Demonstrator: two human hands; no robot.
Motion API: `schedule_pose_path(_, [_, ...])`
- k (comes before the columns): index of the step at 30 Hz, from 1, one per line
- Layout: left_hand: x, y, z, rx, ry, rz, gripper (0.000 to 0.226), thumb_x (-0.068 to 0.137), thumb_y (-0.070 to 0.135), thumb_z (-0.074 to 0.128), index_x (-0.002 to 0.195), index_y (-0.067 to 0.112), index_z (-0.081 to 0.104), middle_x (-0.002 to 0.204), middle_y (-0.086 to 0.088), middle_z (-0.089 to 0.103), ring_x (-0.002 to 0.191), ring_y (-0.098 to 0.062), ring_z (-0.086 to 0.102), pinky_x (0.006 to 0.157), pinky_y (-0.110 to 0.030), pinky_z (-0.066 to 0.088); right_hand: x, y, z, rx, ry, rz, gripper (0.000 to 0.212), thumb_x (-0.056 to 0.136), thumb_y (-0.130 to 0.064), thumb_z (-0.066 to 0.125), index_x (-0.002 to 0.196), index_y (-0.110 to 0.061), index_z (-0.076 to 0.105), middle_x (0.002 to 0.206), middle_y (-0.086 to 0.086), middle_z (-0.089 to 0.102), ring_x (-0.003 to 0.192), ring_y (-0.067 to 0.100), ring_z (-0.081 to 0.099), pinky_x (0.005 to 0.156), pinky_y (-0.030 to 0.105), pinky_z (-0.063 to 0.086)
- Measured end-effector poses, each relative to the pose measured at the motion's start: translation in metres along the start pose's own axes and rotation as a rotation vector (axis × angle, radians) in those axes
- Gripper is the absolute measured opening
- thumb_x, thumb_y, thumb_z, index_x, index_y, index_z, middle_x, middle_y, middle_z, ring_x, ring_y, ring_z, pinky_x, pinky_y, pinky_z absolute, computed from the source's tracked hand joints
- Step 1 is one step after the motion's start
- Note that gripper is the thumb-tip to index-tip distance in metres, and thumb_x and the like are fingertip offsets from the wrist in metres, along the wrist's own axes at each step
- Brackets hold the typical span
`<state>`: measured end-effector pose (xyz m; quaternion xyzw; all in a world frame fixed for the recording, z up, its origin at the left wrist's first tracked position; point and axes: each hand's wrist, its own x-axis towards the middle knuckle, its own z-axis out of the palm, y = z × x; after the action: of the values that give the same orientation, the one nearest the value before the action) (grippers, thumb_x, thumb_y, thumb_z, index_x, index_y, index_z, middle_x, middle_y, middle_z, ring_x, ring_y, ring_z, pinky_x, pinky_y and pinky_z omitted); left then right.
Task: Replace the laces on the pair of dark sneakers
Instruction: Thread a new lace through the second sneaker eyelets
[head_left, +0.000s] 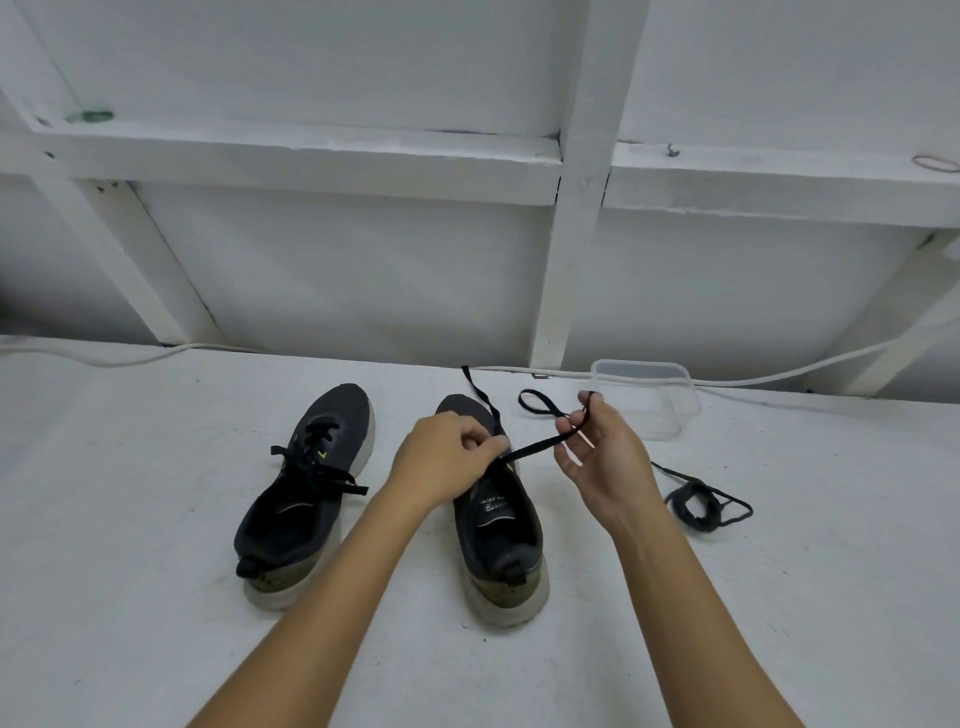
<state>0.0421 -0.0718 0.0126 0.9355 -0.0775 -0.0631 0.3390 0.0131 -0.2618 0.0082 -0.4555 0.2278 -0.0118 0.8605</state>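
Observation:
Two dark sneakers with pale soles stand on the white surface, toes pointing away from me. The left sneaker (306, 499) is laced with a black lace. Over the right sneaker (498, 525) my left hand (447, 462) pinches a flat black lace (535, 448) near the eyelets. My right hand (597, 457) holds the same lace further along, a loop of it sticking out to the left of my fingers. One free end of the lace rises behind the shoe's toe.
A coiled black lace (698, 506) lies to the right of the shoes. A clear plastic box (649, 395) stands behind my right hand. A white cable (779, 376) runs along the foot of the white framed wall.

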Motion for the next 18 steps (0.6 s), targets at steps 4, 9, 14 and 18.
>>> schedule_pose_path(4, [0.006,0.003,0.001,0.036,-0.043,-0.076,0.019,0.083,0.048,0.075,0.091,0.031,0.077,0.076,0.016,0.062,0.082,-0.010,0.062,0.071,-0.028,0.050,-0.003,-0.001,0.000,-0.097,0.005,-0.022,0.018,0.102,-0.030,0.056,0.110,-0.020,0.068,0.071,-0.008,0.063,0.068,0.008,0.067,0.078,0.031,0.052])
schedule_pose_path(9, [0.011,0.011,0.001,-0.168,-0.081,-0.124,0.008,0.088,0.026,0.059,0.085,0.024,0.066,0.084,0.012,0.066,0.080,-0.011,0.062,0.066,-0.027,0.048,-0.003,-0.002,0.004,-0.253,0.038,-0.019,0.014,0.100,-0.023,0.063,0.105,-0.015,0.074,0.079,-0.001,0.069,0.058,0.009,0.061,0.059,0.021,0.055])
schedule_pose_path(14, [0.015,0.012,-0.020,-0.997,-0.128,-0.301,0.012,0.096,0.009,0.052,0.101,0.019,0.058,0.066,0.006,0.063,0.055,-0.007,0.042,0.045,-0.019,0.025,0.004,-0.004,0.007,-0.468,0.038,-0.026,0.011,0.095,-0.021,0.069,0.098,-0.016,0.077,0.070,-0.002,0.072,0.052,0.009,0.058,0.056,0.019,0.053])
schedule_pose_path(18, [0.015,0.022,-0.053,-0.864,-0.077,-0.070,0.013,0.100,0.014,0.054,0.107,0.022,0.062,0.078,0.010,0.071,0.063,-0.005,0.047,0.053,-0.018,0.032,0.005,-0.007,0.021,-0.781,-0.066,-0.136,0.016,0.094,-0.022,0.067,0.105,-0.020,0.079,0.066,-0.011,0.072,0.050,0.002,0.059,0.053,0.015,0.048])
